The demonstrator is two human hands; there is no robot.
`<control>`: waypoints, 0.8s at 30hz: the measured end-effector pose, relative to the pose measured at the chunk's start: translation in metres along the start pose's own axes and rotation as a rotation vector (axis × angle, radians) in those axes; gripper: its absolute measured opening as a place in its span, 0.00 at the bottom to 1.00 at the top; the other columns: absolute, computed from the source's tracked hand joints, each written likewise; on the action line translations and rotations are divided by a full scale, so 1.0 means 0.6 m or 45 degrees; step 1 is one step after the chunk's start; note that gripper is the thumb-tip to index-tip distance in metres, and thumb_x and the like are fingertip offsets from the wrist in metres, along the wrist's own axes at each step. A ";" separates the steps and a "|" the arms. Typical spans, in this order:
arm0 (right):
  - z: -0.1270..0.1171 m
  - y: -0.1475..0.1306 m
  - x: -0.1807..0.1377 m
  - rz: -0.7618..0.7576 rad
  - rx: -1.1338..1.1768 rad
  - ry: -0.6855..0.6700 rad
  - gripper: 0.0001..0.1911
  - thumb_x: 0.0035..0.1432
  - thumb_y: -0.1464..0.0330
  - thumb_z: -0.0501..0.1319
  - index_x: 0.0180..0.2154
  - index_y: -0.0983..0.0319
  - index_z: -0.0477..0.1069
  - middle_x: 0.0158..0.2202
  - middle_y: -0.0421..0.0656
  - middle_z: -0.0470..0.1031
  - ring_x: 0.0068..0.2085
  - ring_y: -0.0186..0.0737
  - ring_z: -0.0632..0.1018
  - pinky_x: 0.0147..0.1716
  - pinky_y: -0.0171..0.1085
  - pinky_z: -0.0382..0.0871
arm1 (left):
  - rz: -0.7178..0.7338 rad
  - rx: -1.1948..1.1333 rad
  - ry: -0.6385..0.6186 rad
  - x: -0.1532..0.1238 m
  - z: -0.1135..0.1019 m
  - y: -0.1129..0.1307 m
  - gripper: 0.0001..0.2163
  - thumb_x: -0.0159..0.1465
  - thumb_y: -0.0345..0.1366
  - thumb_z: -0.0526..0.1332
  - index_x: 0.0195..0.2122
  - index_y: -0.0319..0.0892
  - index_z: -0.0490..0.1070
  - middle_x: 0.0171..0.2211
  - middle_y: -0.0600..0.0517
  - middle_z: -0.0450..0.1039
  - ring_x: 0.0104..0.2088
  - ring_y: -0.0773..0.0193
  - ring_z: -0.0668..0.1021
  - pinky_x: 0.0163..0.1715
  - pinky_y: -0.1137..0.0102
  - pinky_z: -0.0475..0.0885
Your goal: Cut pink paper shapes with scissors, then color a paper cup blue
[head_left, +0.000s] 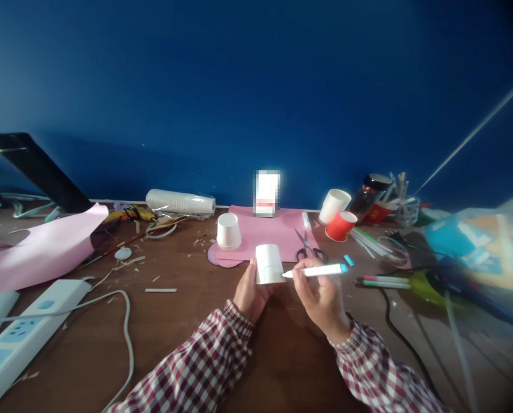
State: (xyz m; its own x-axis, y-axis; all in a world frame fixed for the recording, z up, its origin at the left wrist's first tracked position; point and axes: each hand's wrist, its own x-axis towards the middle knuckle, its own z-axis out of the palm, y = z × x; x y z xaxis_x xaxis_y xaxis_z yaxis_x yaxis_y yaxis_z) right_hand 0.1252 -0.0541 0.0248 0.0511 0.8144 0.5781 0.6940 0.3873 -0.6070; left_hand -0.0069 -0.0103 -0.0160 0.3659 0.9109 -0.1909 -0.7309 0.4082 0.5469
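Note:
My left hand (pixel 248 295) grips an upturned white paper cup (pixel 269 262) just above the brown table. My right hand (pixel 321 298) pinches a white marker with a blue end (pixel 321 270), its tip touching the cup's lower right side, where a faint blue line shows. The marker's blue cap (pixel 348 260) lies on the table just right of it. Both sleeves are red and white check.
A second upturned white cup (pixel 228 230) stands on pink paper (pixel 278 229) beside scissors (pixel 309 248). White and red cups (pixel 340 225), jars, straws and more markers (pixel 385 281) lie at the right. Power strips (pixel 19 335) and a white cable sit at the left, with a sleeve of cups (pixel 179 202) behind.

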 end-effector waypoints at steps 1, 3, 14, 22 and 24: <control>0.000 -0.001 0.000 -0.001 0.002 -0.008 0.06 0.59 0.68 0.55 0.29 0.61 0.66 0.22 0.38 0.68 0.23 0.34 0.70 0.24 0.32 0.65 | 0.006 -0.004 -0.001 0.000 0.000 0.000 0.19 0.61 0.47 0.54 0.41 0.35 0.69 0.33 0.44 0.72 0.34 0.58 0.74 0.35 0.63 0.71; 0.000 -0.002 -0.001 -0.001 0.005 -0.026 0.06 0.58 0.68 0.55 0.29 0.61 0.66 0.22 0.39 0.68 0.23 0.35 0.70 0.23 0.32 0.64 | 0.015 -0.004 0.013 0.000 0.001 -0.001 0.18 0.61 0.47 0.55 0.40 0.36 0.69 0.31 0.46 0.72 0.32 0.59 0.74 0.32 0.64 0.70; 0.003 0.006 -0.006 0.125 0.230 0.101 0.05 0.60 0.68 0.55 0.35 0.61 0.67 0.26 0.39 0.68 0.24 0.34 0.70 0.25 0.33 0.67 | 0.007 0.045 0.028 0.001 -0.003 0.000 0.18 0.61 0.47 0.54 0.44 0.37 0.68 0.33 0.46 0.72 0.32 0.60 0.74 0.32 0.64 0.70; -0.003 -0.006 -0.015 -0.031 0.056 0.000 0.06 0.58 0.69 0.57 0.39 0.61 0.68 0.32 0.44 0.74 0.33 0.41 0.76 0.33 0.37 0.71 | 0.026 0.033 0.109 0.006 -0.004 0.006 0.14 0.62 0.42 0.55 0.39 0.35 0.69 0.32 0.45 0.72 0.32 0.60 0.75 0.33 0.65 0.71; -0.001 -0.007 -0.016 -0.014 0.054 -0.040 0.05 0.58 0.69 0.56 0.37 0.62 0.67 0.30 0.44 0.73 0.30 0.40 0.76 0.31 0.37 0.71 | 0.029 0.057 0.113 0.007 -0.005 0.004 0.15 0.61 0.43 0.56 0.39 0.35 0.69 0.31 0.46 0.72 0.31 0.61 0.75 0.33 0.65 0.71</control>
State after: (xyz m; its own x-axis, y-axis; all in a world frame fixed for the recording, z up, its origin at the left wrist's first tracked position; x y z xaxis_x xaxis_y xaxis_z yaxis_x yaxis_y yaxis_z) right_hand 0.1224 -0.0639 0.0219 0.0208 0.8229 0.5679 0.6635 0.4135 -0.6235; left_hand -0.0089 -0.0055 -0.0181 0.2956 0.9224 -0.2485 -0.7112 0.3862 0.5875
